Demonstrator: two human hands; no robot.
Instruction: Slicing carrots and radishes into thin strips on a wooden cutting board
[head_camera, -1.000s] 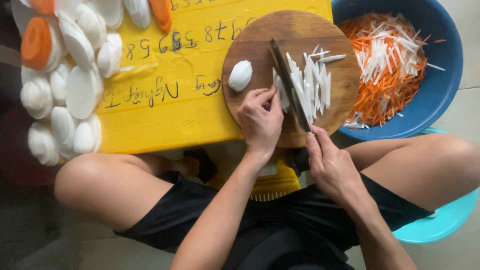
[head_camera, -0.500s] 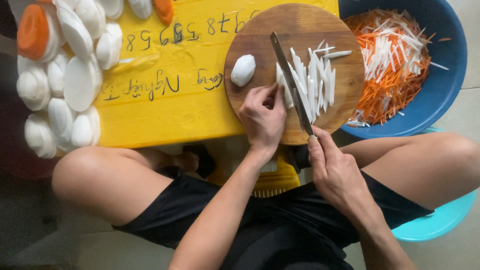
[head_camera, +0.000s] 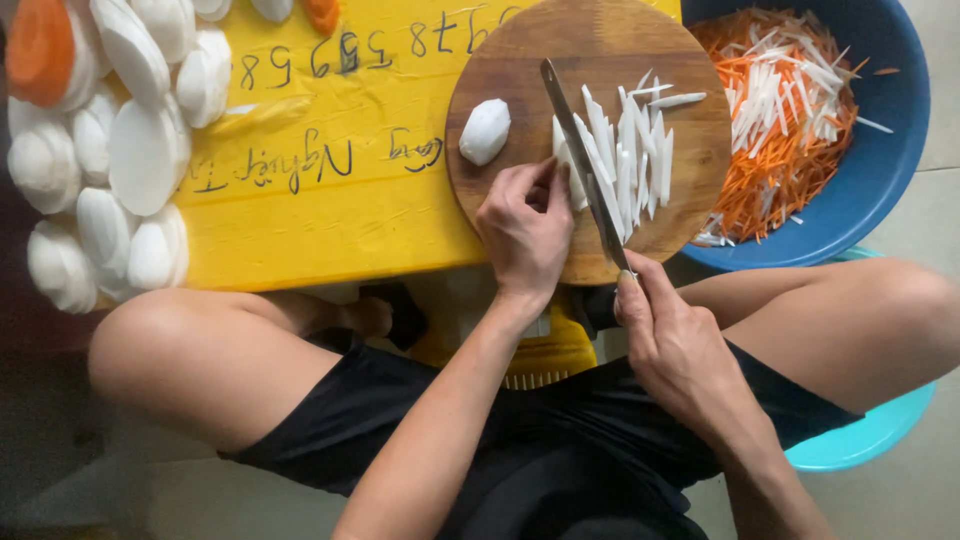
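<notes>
The right hand (head_camera: 680, 345) grips a long knife (head_camera: 585, 165), its blade laid across the round wooden board (head_camera: 520, 60). The left hand (head_camera: 525, 225) curls its fingertips down on white radish slices (head_camera: 570, 170) beside cut sticks (head_camera: 640, 160). The radish looks firm and wet, likely slippery; pin it from above. The blue basin (head_camera: 880, 190) holds carrot and radish shreds.

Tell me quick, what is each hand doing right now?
Left hand: curled, fingertips pressing down the white radish slices on the round cutting board.
Right hand: closed around the handle of the knife, blade on the slices.
</notes>
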